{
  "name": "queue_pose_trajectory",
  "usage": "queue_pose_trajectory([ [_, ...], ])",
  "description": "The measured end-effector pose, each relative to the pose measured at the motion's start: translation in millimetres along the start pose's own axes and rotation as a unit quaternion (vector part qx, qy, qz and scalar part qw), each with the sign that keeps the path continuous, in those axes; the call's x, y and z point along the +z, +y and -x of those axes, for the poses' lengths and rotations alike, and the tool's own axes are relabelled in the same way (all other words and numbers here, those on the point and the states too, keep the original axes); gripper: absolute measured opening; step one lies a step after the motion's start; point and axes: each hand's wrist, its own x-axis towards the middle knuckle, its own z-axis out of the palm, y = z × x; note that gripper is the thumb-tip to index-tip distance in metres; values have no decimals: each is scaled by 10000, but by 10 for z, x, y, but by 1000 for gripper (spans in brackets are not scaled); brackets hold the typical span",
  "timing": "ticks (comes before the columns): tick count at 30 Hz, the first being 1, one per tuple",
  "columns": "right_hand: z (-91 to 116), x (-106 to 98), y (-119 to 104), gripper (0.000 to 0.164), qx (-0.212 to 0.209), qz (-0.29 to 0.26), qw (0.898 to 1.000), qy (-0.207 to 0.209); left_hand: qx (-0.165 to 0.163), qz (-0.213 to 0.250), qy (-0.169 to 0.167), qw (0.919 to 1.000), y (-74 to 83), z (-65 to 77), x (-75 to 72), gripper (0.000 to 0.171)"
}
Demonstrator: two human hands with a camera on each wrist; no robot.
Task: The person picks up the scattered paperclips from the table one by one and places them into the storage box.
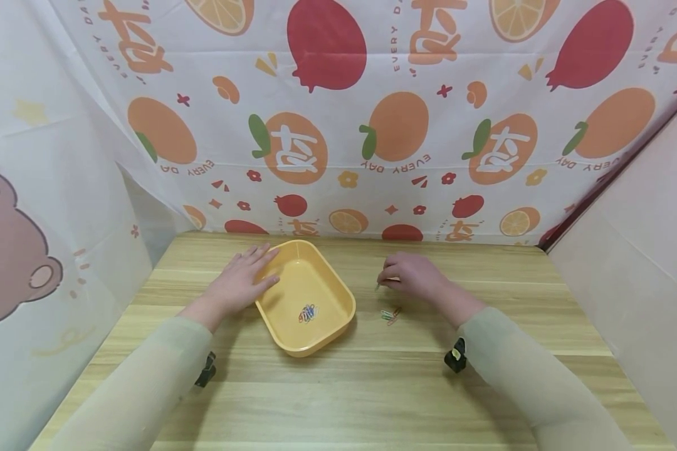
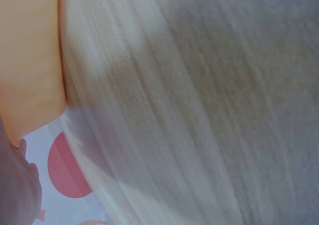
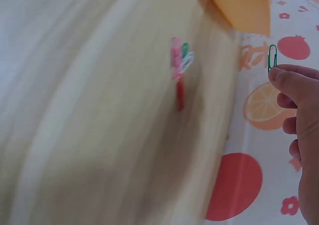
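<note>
My right hand (image 1: 414,275) pinches a green paper clip (image 3: 272,58) between thumb and fingertips, a little above the table. Below it, on the wood, lies a small loose group of paper clips (image 3: 176,60), pink, green, white and red. To the left stands a yellow plastic tray (image 1: 346,300), set at a slant. My left hand (image 1: 239,282) rests on the tray's left rim, its fingers extended and the thumb over the inside. A small heap of coloured paper clips (image 1: 307,313) lies on the tray's floor. The left wrist view catches only part of that hand beside the tray wall.
The wooden table (image 1: 338,401) reaches back to a white fruit-print cloth (image 1: 338,125) hanging behind it. Pale cloth walls stand at the left (image 1: 90,207) and right (image 1: 643,250). Dark wrist devices (image 1: 456,356) show near both sleeves.
</note>
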Motion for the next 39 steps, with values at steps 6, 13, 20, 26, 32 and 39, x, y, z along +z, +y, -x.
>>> queue_pose_trajectory([
  [6, -197, -120, -86, 8, -89, -18, 10000, 37, 37, -24, 45, 10000, -6, -1, 6, 70],
  [13, -491, -154, -278, 7, -532, -177, 9983, 148, 22, 6, 102, 9999, -20, 8, 16, 70],
  [20, -757, -98, -469, 9, -696, -182, 9973, -112, 13, -10, 140, 9999, -18, 5, 24, 69],
  [26, -932, -18, -656, 9, -1007, -137, 9933, -555, 25, -87, 166, 9998, -17, 5, 25, 69],
  [32, -1067, 138, -809, 10, -1405, 385, 9842, -1003, -1, -52, 103, 9999, 11, -2, 10, 69],
  [39, -1171, 281, -934, 11, -1283, 825, 9726, -1755, 9, -60, 118, 9999, 12, -1, 14, 69],
])
